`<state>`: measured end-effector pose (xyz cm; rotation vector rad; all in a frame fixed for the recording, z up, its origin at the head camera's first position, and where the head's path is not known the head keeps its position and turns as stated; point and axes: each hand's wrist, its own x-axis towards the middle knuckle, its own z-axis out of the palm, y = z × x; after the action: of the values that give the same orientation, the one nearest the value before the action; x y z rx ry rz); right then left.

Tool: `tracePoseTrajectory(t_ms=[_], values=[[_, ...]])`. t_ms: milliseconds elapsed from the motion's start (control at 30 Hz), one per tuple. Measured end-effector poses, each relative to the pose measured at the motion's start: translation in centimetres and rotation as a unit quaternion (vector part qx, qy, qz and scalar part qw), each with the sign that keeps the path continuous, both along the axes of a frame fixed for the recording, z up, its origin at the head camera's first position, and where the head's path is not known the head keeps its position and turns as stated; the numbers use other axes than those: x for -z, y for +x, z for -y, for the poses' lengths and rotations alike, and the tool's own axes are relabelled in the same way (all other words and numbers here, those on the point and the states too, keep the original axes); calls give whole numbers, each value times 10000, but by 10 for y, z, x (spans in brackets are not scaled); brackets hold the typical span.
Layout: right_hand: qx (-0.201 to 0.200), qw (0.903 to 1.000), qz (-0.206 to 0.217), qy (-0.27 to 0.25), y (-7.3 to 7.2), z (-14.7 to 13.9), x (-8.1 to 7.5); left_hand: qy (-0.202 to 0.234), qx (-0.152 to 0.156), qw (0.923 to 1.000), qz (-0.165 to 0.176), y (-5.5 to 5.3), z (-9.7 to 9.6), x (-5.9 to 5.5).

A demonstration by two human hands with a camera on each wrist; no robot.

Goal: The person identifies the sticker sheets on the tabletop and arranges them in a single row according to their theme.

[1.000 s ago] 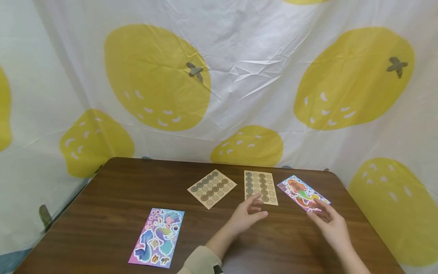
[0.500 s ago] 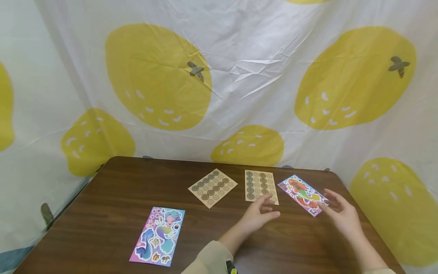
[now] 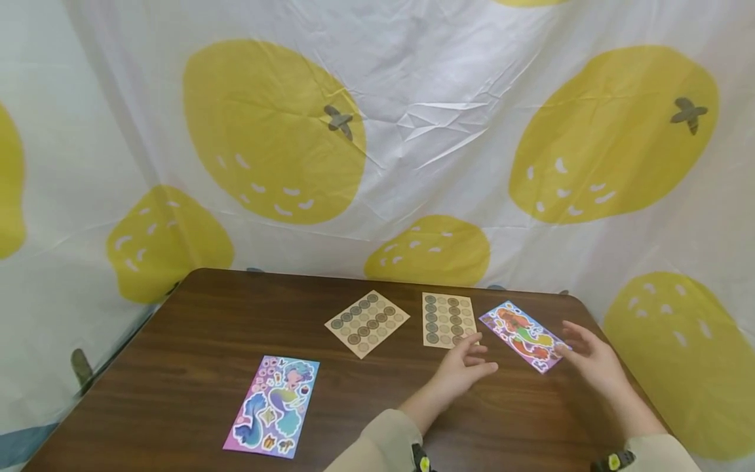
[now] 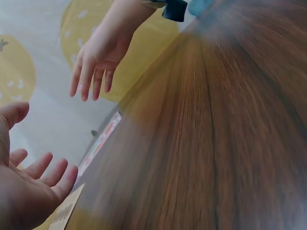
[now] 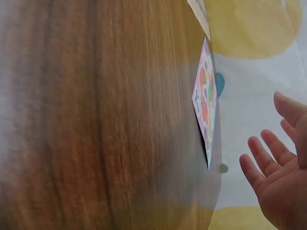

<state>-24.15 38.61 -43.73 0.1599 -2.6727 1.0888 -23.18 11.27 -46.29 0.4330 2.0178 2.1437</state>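
My right hand hovers at the right end of the red-haired mermaid sticker sheet, fingers spread and loosely bent, holding nothing. In the right wrist view this sheet lies flat on the table, with a gap between it and the fingers. My left hand is raised over the table, palm turned inward and relaxed. Its fingertips overlap the lower right corner of a beige sheet of round stickers in the head view. Both hands, bare of any object, also show in the left wrist view.
A second beige sheet with round stickers lies tilted left of the first. Farther left and nearer is a blue-haired mermaid sticker sheet. The brown wooden table backs onto a white curtain printed with yellow fruit.
The right hand's fingers have drawn off the red-haired mermaid sheet, moving right; the sheet now lies flat with its near corner showing. The left hand has also shifted right.
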Motion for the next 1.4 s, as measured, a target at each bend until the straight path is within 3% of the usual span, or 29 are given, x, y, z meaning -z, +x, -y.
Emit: tracePoseTrajectory(t_ms=[233, 533, 833, 1100, 1400], values=[[-227, 9994, 200, 139, -10, -7, 2, 169, -72, 9997, 165, 1, -17, 3], [-375, 9980, 501, 54, -24, -17, 10, 790, -85, 9944, 699, 4, -32, 4], [-174, 9946, 1022, -17, -30, -31, 22, 1300, -298, 9867, 930, 3, -44, 12], [-111, 9955, 925, 185, -36, -37, 32, 1799, -414, 9731, 1380, 0, -58, 18], [-70, 9953, 930, 253, -38, -30, 37, 2552, -76, 9501, 1791, 11, -71, 25]])
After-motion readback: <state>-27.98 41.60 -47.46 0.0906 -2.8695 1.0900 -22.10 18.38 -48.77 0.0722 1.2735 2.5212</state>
